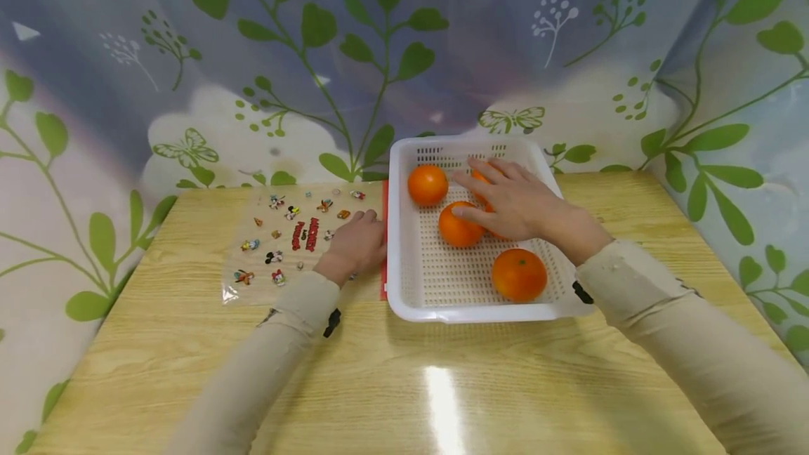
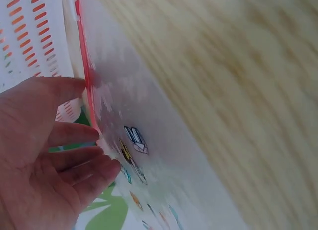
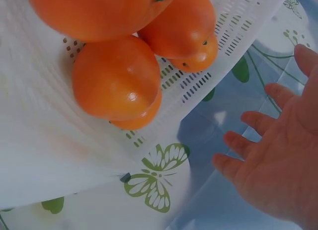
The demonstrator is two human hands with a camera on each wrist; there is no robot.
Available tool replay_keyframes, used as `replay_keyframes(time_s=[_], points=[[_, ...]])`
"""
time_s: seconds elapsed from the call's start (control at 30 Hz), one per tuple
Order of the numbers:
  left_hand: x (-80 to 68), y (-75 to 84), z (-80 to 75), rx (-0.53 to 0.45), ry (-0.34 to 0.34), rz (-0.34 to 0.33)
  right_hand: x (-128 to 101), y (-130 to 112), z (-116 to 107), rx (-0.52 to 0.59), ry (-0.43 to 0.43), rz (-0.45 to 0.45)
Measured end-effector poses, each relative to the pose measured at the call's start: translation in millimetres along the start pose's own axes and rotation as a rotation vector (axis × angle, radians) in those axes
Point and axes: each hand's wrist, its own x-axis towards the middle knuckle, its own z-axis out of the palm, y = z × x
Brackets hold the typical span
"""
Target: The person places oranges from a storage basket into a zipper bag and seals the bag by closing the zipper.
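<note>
Oranges: four oranges lie in the white basket (image 1: pixel 404 230) on the right half of the wooden table (image 1: pixel 404 385); going left to right they are the far-left orange (image 1: pixel 428 185), the middle orange (image 1: pixel 458 227), the near orange (image 1: pixel 519 274), and one orange (image 1: pixel 480 177) largely hidden under the right hand.
Sticker sheet: a clear sheet with small cartoon stickers (image 1: pixel 284 244) lies flat on the table, left of the basket, its red edge (image 2: pixel 87 76) just beside the basket's left wall.
Left hand: the left hand (image 1: pixel 356 244) rests on the right part of the sticker sheet, next to the basket wall; in the wrist view its fingers (image 2: pixel 79 165) are loosely bent and grip nothing.
Right hand: the right hand (image 1: pixel 515 202) is spread over the inside of the basket, fingers straight and pointing left, the thumb touching the middle orange, the fingers lying over the hidden one; it clasps nothing.
Backdrop: a curtain with green leaves and butterflies (image 1: pixel 189 149) hangs behind and beside the table.
</note>
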Motion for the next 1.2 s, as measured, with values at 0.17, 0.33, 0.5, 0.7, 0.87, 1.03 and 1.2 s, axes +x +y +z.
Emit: replay_keyframes(time_s=[0.17, 0.33, 0.5, 0.7, 0.87, 1.03, 1.2], points=[[5.7, 0.8, 0.5, 0.012, 0.001, -0.034, 1, -3, 0, -0.014, -0.006, -0.002], [11.6, 2.5, -1.8, 0.017, -0.009, -0.046, 0, -4, 1, -0.007, -0.015, -0.001], [15.5, 5.0, -2.2, 0.045, -0.020, -0.064, 0, -5, 0, 0.001, -0.020, -0.009], [19.0, 8.7, -1.4, 0.070, 0.011, -0.073, 1, -7, -1, -0.010, -0.019, -0.011], [24.4, 12.8, 2.0, 0.066, 0.066, -0.113, 2, -8, -2, -0.018, -0.014, -0.014], [31.0, 13.9, 3.8, 0.064, 0.081, -0.183, 2, -12, -2, -0.025, -0.026, -0.007], [38.0, 13.0, 2.2, 0.009, 0.072, -0.261, 1, -19, -5, -0.015, -0.033, -0.013]])
